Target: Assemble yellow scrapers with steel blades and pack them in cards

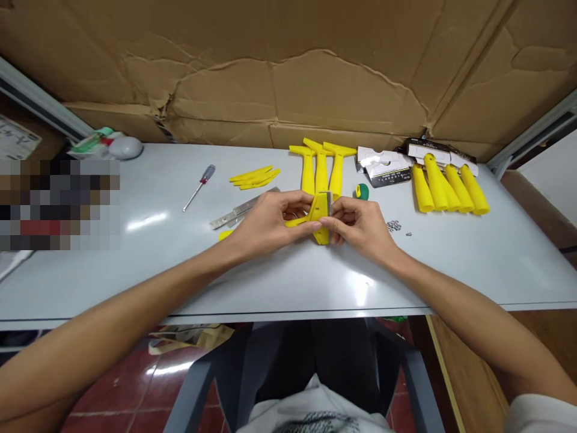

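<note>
Near the middle of the table, a yellow scraper (320,206) with a flat head is held between both hands. My left hand (274,219) has its fingers closed round the scraper's neck, and the handle end shows beyond its wrist side. On the right edge of the head lies a thin grey blade (329,204). My right hand (358,222) pinches the head at that blade edge. Both thumbs almost meet on the front of the head.
Yellow T-shaped handles (321,171), thin yellow pieces (255,177) and a screwdriver (199,187) lie beyond my hands. Metal strips (238,211) are at the left. To the right are a green round object (362,192), screws (393,226), packaging cards (385,165) and several yellow handles (451,189).
</note>
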Demonstrator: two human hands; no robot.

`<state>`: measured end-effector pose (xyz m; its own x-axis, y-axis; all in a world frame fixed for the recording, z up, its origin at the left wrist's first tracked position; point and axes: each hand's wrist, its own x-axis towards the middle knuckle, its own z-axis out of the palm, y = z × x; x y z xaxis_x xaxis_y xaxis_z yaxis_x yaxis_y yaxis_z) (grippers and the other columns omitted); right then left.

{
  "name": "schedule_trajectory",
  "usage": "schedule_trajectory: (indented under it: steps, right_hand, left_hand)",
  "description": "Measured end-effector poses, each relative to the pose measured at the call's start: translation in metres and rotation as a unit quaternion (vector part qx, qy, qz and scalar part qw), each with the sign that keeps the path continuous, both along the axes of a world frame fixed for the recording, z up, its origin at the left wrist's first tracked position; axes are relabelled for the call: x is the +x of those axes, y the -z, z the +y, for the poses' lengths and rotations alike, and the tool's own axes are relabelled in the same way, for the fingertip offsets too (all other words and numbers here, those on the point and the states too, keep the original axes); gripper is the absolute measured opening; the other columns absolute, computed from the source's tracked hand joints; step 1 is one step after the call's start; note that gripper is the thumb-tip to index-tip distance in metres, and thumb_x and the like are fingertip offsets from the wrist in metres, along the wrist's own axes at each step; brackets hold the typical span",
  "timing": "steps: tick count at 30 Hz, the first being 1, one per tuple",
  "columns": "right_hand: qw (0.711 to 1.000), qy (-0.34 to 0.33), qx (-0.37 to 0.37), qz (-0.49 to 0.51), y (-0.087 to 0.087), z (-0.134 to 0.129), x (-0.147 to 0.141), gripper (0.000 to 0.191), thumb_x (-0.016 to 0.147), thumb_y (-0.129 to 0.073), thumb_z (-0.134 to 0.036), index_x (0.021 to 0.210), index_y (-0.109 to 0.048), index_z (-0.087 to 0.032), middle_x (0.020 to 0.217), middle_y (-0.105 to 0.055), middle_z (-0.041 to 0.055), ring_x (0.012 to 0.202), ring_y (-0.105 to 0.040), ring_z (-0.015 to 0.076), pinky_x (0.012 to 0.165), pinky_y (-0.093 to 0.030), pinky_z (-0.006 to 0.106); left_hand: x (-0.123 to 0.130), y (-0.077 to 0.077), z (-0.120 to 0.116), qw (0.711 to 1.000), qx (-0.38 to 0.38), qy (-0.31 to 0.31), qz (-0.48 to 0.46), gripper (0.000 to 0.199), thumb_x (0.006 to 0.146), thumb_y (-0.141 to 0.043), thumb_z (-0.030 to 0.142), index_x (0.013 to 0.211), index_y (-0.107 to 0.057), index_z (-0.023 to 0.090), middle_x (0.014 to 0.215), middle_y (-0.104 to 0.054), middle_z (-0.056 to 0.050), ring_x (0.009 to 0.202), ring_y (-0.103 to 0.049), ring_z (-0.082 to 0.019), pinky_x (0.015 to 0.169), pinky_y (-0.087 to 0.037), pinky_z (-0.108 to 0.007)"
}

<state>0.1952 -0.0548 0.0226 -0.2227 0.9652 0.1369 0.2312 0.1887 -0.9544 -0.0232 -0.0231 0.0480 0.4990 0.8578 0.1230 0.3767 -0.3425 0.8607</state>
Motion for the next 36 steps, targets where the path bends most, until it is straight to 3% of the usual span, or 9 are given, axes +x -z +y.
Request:
schedule_trajectory:
  steps: [8, 13, 21, 28, 33, 36]
  right_hand:
    - [0.999, -0.028, 0.012, -0.040, -0.007, -0.001, -0.001, 0.044, 0.093, -0.075, -0.057, 0.076, -0.056, -0.021, 0.060, -0.061, -0.0037, 0.054, -0.060, 0.0117, 0.053, -0.044, 0.026]
    - [0.995, -0.098, -0.030, -0.019, -0.018, 0.000, 0.005, 0.038, 0.093, -0.076, -0.056, 0.091, -0.066, -0.019, 0.074, -0.070, -0.0013, 0.059, -0.068, 0.0122, 0.056, -0.049, 0.026]
    - [0.999, -0.038, 0.000, -0.008, -0.019, -0.007, -0.001, 0.037, 0.090, -0.081, -0.050, 0.084, -0.068, -0.017, 0.069, -0.065, -0.0029, 0.053, -0.060, 0.0084, 0.055, -0.047, 0.025]
    - [0.999, -0.042, -0.026, -0.013, -0.016, -0.006, 0.000, 0.043, 0.088, -0.079, -0.060, 0.092, -0.070, -0.017, 0.074, -0.069, -0.0012, 0.052, -0.059, 0.0091, 0.054, -0.047, 0.027]
    - [0.999, -0.036, -0.011, -0.028, -0.012, -0.006, -0.002, 0.044, 0.089, -0.079, -0.060, 0.084, -0.066, -0.018, 0.070, -0.064, -0.0024, 0.052, -0.058, 0.0096, 0.054, -0.046, 0.027]
    - [1.000, -0.027, 0.002, -0.015, -0.010, -0.005, -0.002, 0.041, 0.091, -0.077, -0.059, 0.091, -0.068, -0.019, 0.074, -0.067, -0.0018, 0.055, -0.060, 0.0101, 0.056, -0.048, 0.027]
  left_hand:
    - [-0.003, -0.002, 0.000, 0.998, -0.037, 0.038, -0.035, 0.038, 0.082, -0.085, 0.054, 0.102, -0.081, 0.023, 0.104, -0.081, -0.006, 0.097, -0.077, -0.023, 0.089, -0.064, -0.035]
    - [-0.004, -0.007, 0.002, 0.995, -0.078, 0.048, -0.049, 0.033, 0.080, -0.086, 0.053, 0.099, -0.083, 0.026, 0.096, -0.080, -0.004, 0.091, -0.076, -0.022, 0.081, -0.065, -0.033]
    - [-0.006, -0.007, 0.001, 0.996, -0.078, 0.005, -0.048, 0.032, 0.081, -0.086, 0.053, 0.091, -0.082, 0.023, 0.092, -0.080, -0.004, 0.085, -0.077, -0.021, 0.077, -0.066, -0.030]
    - [-0.010, -0.002, 0.006, 0.998, -0.056, 0.020, -0.023, 0.030, 0.083, -0.082, 0.054, 0.086, -0.079, 0.024, 0.088, -0.078, -0.004, 0.082, -0.076, -0.021, 0.074, -0.064, -0.031]
    - [-0.007, -0.004, 0.003, 0.998, -0.057, 0.017, -0.029, 0.035, 0.084, -0.081, 0.057, 0.080, -0.075, 0.022, 0.086, -0.076, -0.004, 0.083, -0.075, -0.021, 0.074, -0.063, -0.030]
    - [-0.006, -0.005, 0.002, 0.997, -0.062, 0.014, -0.042, 0.036, 0.083, -0.082, 0.057, 0.082, -0.075, 0.022, 0.084, -0.074, -0.003, 0.085, -0.075, -0.021, 0.076, -0.064, -0.031]
